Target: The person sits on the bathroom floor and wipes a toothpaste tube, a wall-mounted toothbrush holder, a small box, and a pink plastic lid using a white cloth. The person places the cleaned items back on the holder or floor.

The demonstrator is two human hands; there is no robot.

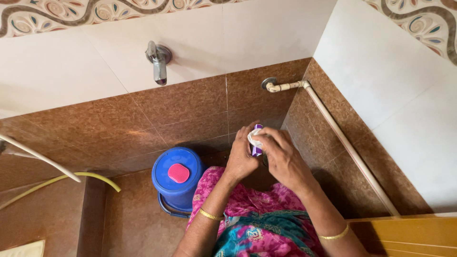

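My left hand (241,159) grips a small purple bottle (257,151) from the left, holding it upright in front of the brown wall tiles. My right hand (282,154) is closed over the bottle's top, where a white cap or cloth (253,138) shows between the fingers. I cannot tell which of the two it is. Both wrists carry gold bangles. Below my arms hangs pink and teal patterned clothing (252,223).
A blue bucket (177,190) with a pink soap case (178,173) on its lid stands on the floor to the left. A metal tap (158,62) juts from the wall above. A pipe (342,143) runs down the right wall. A yellow hose (62,180) lies at left, a wooden door (409,235) at lower right.
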